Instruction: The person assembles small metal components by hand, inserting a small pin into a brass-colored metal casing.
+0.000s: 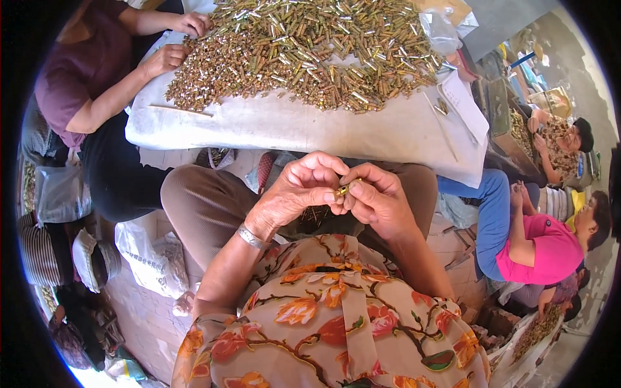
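Note:
Over my lap, my left hand and my right hand meet, fingertips almost touching. Between them is a small gold-coloured metal fastener, pinched from both sides. The fingers cover most of it, so its exact kind is hard to make out. Below my hands, partly hidden by them, more dark metal pieces lie in my lap. Just ahead, a large heap of gold and coppery metal fasteners spreads over a table with a pale cloth.
A person in a purple top reaches into the heap at the left. On the cloth's right lie a paper sheet and a thin stick. A person in pink sits at right. A white plastic bag is on the floor.

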### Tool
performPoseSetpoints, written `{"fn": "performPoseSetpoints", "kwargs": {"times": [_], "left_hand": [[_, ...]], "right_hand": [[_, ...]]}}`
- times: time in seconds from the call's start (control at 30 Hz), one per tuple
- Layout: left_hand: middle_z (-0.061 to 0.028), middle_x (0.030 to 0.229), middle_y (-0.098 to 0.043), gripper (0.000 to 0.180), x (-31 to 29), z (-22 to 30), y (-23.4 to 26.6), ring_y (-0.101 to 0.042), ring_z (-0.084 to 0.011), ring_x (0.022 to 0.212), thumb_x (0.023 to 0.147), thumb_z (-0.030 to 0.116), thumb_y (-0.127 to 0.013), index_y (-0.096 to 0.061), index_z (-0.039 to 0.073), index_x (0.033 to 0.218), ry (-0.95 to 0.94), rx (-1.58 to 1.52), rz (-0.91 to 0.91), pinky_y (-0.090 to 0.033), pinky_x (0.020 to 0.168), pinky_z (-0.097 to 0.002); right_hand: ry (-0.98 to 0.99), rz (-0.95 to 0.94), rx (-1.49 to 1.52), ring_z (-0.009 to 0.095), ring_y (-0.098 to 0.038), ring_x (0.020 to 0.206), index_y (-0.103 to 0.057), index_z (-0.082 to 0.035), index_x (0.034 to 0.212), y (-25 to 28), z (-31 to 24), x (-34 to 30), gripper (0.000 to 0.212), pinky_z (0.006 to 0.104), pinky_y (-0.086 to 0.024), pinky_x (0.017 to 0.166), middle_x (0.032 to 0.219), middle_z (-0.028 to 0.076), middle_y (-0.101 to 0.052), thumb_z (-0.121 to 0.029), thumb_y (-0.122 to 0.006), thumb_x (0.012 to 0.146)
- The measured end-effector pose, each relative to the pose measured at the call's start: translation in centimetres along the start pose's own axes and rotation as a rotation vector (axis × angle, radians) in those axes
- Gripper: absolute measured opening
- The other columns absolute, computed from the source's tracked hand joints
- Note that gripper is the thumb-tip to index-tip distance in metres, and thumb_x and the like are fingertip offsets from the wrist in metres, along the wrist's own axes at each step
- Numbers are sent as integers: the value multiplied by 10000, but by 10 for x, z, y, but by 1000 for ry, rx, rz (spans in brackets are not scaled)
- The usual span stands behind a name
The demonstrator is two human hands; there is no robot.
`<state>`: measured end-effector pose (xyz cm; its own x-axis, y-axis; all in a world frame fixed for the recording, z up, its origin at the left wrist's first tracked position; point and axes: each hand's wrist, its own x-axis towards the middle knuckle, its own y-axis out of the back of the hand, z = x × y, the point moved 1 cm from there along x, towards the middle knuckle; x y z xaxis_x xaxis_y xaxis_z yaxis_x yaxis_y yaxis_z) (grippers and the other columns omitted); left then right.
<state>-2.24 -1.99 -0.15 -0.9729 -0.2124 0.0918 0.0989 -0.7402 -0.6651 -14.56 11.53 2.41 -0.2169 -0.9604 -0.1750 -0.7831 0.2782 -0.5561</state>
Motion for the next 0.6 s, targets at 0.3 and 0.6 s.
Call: {"fn": "performPoseSetpoints", "kwargs": {"times": [0.3,0.6], "left_hand": [[-62,874,-645,261,10,-13,15,-624,-116,699,886,93,-638,-562,16,1124,91,-135,39,-544,629,-243],[-91,869,-653,183,80,9,81,-644,-248,702,784,82,-684,-652,74,964,-357,1504,607,-517,626,-356]], "right_hand": [[-102,105,164,31,-417,482,-582,-25,954,12,4,15,176,173,-305,419,708,3,-557,-187,-513,959],[278,392,-821,194,-533,549,-608,-7,1040,70,-8,133,240,286,-420,475,755,105,-603,-167,-640,864]]}}
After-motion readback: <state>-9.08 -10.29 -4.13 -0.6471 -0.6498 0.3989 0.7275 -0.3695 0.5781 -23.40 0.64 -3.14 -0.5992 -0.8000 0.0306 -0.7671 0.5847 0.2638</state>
